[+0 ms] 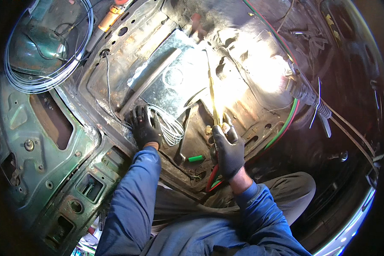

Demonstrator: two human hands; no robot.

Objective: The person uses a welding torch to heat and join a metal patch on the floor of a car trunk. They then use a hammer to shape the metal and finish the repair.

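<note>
Wire [34, 88] lies in a wide coil at upper left of the frame, above a green metal panel [35, 184]. Left of centre, the gloved left hand [146, 128] rests palm down, fingers slightly parted, beside a smaller wire bundle [170, 128]; I cannot tell whether they grip anything. Below centre lies a small green cylinder [196, 158]. Right of it, the gloved right hand [229, 154] holds a brass torch [213, 91] by its valve end, tip toward upper centre.

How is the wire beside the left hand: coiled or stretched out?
Coiled: the wire shows many thin loops bunched together beside the left hand.
</note>
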